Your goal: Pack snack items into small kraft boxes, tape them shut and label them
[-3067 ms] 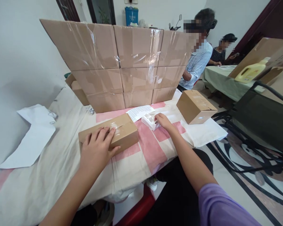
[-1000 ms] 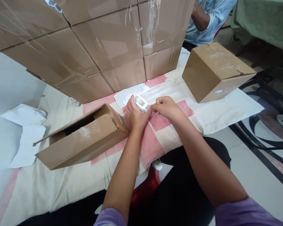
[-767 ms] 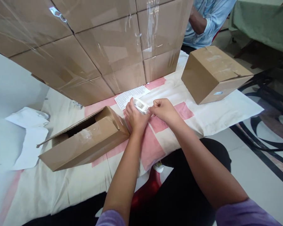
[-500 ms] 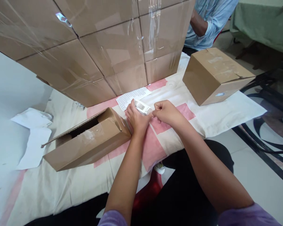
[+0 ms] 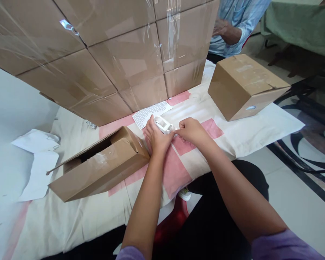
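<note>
My left hand (image 5: 159, 139) is wrapped around a small white tape dispenser (image 5: 164, 124), held just above the cloth with its front end toward the right. Close to that end, my right hand (image 5: 190, 130) is closed in a pinch, fingertips almost meeting my left thumb. Whatever lies between those fingertips is too small to make out. Behind the dispenser lies a white sheet printed with rows of small outlined labels (image 5: 151, 112). An open cardboard box (image 5: 103, 166) lies left of my left wrist.
A tall stack of taped cardboard boxes (image 5: 132, 57) stands at the back. A closed carton (image 5: 246, 83) sits at the right on the cloth-covered table (image 5: 89, 216). White papers (image 5: 40, 173) lie at the left wall. Another person's arm (image 5: 229, 33) shows behind the stack.
My hands stay almost in place, and the dispenser has turned slightly in my left hand. The camera view has shifted a little. The other person's hand has come into view.
</note>
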Available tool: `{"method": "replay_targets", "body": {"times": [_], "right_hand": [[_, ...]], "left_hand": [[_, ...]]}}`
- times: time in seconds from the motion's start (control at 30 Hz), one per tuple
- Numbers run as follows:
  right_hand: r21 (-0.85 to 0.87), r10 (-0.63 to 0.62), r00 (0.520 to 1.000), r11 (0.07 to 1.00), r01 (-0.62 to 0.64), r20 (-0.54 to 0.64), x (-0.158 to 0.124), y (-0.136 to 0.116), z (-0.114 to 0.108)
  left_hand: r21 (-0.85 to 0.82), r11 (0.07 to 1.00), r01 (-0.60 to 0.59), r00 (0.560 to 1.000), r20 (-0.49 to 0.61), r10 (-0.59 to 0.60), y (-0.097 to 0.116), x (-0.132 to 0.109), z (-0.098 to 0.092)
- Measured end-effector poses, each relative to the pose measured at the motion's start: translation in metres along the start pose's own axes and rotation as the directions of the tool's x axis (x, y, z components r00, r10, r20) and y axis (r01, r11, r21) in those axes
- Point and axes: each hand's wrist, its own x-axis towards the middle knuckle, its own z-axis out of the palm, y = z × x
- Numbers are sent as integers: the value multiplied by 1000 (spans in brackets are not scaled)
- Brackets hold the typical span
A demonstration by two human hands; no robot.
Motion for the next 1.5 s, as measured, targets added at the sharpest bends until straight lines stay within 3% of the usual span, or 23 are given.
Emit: {"method": "replay_targets", "body": {"times": [0.2, 0.33, 0.5, 0.8, 1.03, 1.3, 1.5], "right_hand": [[-39, 9, 1000, 999, -10, -20, 7, 7, 6], [28, 41, 997, 999, -39, -66, 3, -3, 6], [219, 86, 990, 970, -109, 110, -11, -25, -2], [-68, 172, 985, 983, -169, 33, -6, -11, -5], [-71, 150, 984, 987, -143, 99, -9, -12, -8], [-99, 152, 980, 985, -140, 127, -4, -9, -6], [-146, 181, 977, 976, -164, 110, -9, -14, -9]], "left_hand": [[-81, 995, -63, 990, 120, 73, -6, 2, -3], [-120, 988, -100, 991, 77, 110, -11, 3, 0], [-123, 980, -156, 988, -7, 156, -19, 4, 7], [-158, 983, -98, 995, 19, 102, -22, 6, 7], [-212, 961, -178, 972, 114, 205, -32, 9, 4], [-144, 989, -31, 989, 141, 51, -17, 8, 7], [-103, 994, -20, 990, 139, 34, -15, 9, 11]]}}
